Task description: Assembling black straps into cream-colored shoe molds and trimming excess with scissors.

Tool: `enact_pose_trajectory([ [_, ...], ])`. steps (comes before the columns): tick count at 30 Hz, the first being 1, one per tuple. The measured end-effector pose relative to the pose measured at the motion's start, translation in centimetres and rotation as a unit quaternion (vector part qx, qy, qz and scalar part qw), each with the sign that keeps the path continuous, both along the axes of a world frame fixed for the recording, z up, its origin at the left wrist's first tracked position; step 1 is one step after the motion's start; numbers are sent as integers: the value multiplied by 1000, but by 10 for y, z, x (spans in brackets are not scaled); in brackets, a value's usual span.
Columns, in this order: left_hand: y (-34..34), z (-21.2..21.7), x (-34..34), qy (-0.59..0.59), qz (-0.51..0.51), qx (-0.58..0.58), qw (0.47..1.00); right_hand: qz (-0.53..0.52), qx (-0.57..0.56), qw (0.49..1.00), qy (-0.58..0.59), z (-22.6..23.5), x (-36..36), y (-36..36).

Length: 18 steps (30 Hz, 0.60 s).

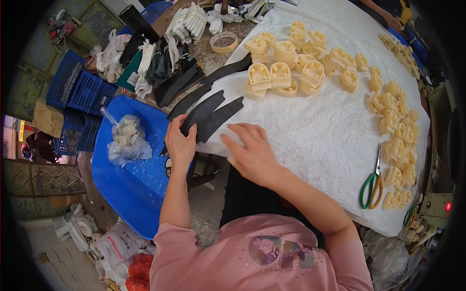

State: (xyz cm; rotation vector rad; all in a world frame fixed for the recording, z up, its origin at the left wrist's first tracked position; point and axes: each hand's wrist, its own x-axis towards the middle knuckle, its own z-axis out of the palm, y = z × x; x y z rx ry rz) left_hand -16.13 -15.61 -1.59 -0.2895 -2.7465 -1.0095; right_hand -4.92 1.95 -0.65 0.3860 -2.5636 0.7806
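Note:
Several flat black strips (220, 120) lie fanned out at the left edge of the white-covered table. My left hand (180, 141) is closed on the near ends of these strips, thumb on one side and fingers on the other. To its right, my right hand (255, 154) hovers over the table's near edge, palm down, with its fingers bent and apart. Its thumb side is partly hidden, and a pale tip shows below the fingers. Beyond the strips stand cream-coloured molded pieces (280, 75), some stacked on others.
Scissors (373, 186) with green and orange handles lie on the white cover (320, 140) at right, beside more cream pieces (399, 140). A blue tub (108, 160) holding a plastic bag stands at left. A tape roll (224, 42) lies behind. Another person's hand (392, 20) shows far right.

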Motion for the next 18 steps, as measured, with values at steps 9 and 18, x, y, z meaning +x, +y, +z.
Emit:
enact_pose_trajectory([
  [9, -4, 6, -3, -22, -14, 29, 999, -43, 69, 996, 21, -23, -48, -30],
  [18, -18, 9, -3, -40, 6, 154, 987, 19, -221, 975, -20, -3, -13, 26],
])
